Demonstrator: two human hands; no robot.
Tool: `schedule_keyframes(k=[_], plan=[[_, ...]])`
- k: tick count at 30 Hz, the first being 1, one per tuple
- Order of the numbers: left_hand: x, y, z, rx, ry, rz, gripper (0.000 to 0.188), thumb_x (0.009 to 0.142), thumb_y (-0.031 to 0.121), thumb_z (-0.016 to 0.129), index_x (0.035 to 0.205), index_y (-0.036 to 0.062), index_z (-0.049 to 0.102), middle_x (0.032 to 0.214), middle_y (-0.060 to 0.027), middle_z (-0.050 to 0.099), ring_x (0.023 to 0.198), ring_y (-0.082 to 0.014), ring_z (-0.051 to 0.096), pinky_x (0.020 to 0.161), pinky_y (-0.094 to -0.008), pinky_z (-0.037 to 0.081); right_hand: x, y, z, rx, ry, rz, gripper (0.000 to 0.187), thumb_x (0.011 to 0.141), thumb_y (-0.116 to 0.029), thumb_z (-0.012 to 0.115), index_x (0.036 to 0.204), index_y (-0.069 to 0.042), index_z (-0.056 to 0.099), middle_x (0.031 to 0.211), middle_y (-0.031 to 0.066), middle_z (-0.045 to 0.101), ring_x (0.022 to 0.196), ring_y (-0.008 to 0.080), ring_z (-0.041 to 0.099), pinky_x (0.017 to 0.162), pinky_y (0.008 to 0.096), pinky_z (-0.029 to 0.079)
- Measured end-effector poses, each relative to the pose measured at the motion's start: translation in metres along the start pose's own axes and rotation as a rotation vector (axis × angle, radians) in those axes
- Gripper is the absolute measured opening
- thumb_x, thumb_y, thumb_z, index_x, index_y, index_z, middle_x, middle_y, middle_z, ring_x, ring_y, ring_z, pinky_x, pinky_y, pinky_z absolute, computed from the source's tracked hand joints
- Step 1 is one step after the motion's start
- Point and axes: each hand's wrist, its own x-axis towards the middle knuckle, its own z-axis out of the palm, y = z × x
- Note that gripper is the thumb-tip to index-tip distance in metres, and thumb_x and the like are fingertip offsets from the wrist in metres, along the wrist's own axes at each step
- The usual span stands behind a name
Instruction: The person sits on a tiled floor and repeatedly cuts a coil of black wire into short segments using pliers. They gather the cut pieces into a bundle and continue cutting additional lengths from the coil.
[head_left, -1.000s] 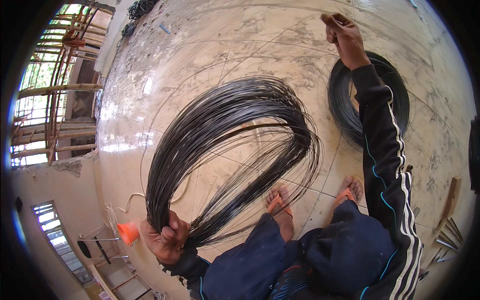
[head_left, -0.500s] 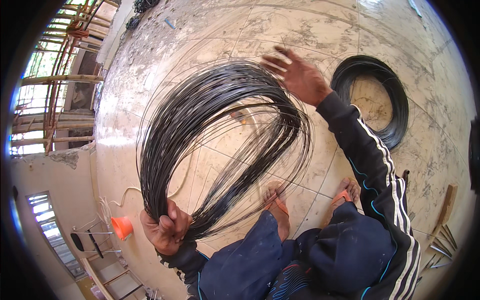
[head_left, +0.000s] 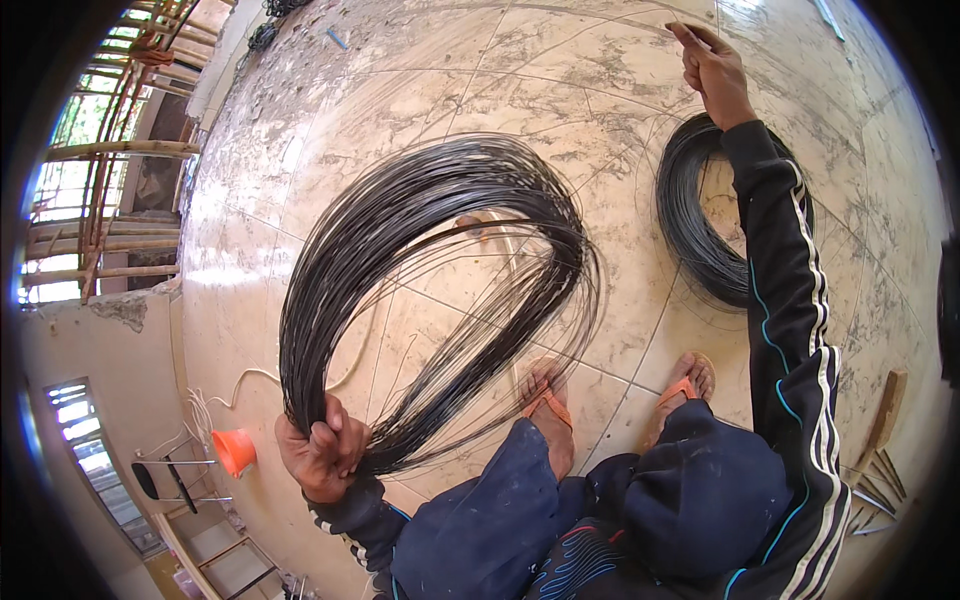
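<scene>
A large loose coil of thin dark wire (head_left: 350, 250) hangs in a slanting loop over the floor. My left hand (head_left: 325, 450) is closed around its near end, where the strands bunch together. Along the coil's right side, several strands fan out loosely. My right hand (head_left: 714, 72) is raised at the far right, away from the coil, with its fingers pinched together. Anything between those fingertips is too thin to make out. Partly behind my right forearm, a second, rounder coil of dark wire (head_left: 690, 225) lies on the floor.
My sandalled feet (head_left: 548, 405) stand on dirty tiles (head_left: 640, 300) near the hanging coil. An orange bucket (head_left: 234, 453) and a pale cable (head_left: 258, 374) are at the left. Wood and metal strips (head_left: 882, 430) lie at the right. Bamboo poles (head_left: 110, 235) stand beyond the opening.
My right hand has moved from beside the coil's far end up and to the right, its spread fingers now pinched. The coil, still in my left hand, has settled slightly lower and narrower.
</scene>
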Motion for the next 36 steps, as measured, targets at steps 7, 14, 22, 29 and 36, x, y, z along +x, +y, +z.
schedule_keyframes(k=[7, 14, 22, 29, 36], plan=[[0.009, 0.007, 0.019, 0.016, 0.019, -0.1, 0.041, 0.09, 0.031, 0.07, 0.089, -0.0057, 0.05, 0.053, -0.0005, 0.043, 0.037, -0.0059, 0.031, 0.036, -0.0229, 0.021, -0.054, -0.012, 0.041, -0.651, -0.067, -0.115, 0.072, 0.086, -0.037, 0.069, 0.142, -0.001, 0.042, 0.133, 0.0233, 0.051, 0.122, 0.034, 0.052, 0.101, 0.0436, 0.043], [0.045, 0.02, 0.057, 0.415, -0.074, -0.234, 0.024, 0.089, 0.022, 0.07, 0.089, -0.0007, 0.061, 0.068, 0.0023, 0.054, 0.062, -0.0062, 0.047, 0.056, -0.0236, 0.038, -0.13, -0.163, 0.168, -0.745, -0.604, -1.005, 0.088, 0.062, -0.036, 0.084, 0.14, -0.018, 0.047, 0.142, 0.0168, 0.043, 0.135, 0.0356, 0.039, 0.116, 0.0494, 0.027], [0.056, 0.028, 0.063, 0.494, -0.312, -0.21, 0.031, 0.08, 0.021, 0.081, 0.091, -0.0012, 0.062, 0.065, 0.0012, 0.056, 0.058, -0.0046, 0.047, 0.053, -0.0221, 0.038, -0.131, -0.132, 0.207, -0.679, -0.662, -1.0, 0.03, 0.08, -0.012, 0.063, 0.11, -0.014, 0.06, 0.068, 0.0004, 0.058, 0.063, 0.0177, 0.064, 0.05, 0.0347, 0.048], [0.075, 0.006, 0.021, 0.236, -0.552, -0.199, 0.046, 0.061, 0.011, 0.087, 0.098, 0.0022, 0.061, 0.066, 0.0032, 0.055, 0.059, -0.0054, 0.052, 0.054, -0.0212, 0.04, -0.111, -0.173, 0.194, -0.695, -0.547, -0.962, 0.027, 0.076, 0.002, 0.071, 0.101, -0.006, 0.068, 0.075, 0.0111, 0.068, 0.066, 0.0255, 0.069, 0.056, 0.0321, 0.052], [0.081, 0.0, 0.019, 0.438, -0.451, 0.123, 0.044, 0.059, 0.013, 0.083, 0.097, 0.001, 0.063, 0.069, -0.0035, 0.06, 0.062, -0.0113, 0.058, 0.059, -0.0263, 0.045, -0.1, -0.181, 0.169, -0.764, -0.34, -0.754, 0.02, 0.086, -0.002, 0.069, 0.105, -0.008, 0.069, 0.056, -0.0052, 0.046, 0.051, 0.0006, 0.036, 0.049, 0.0208, 0.031]])
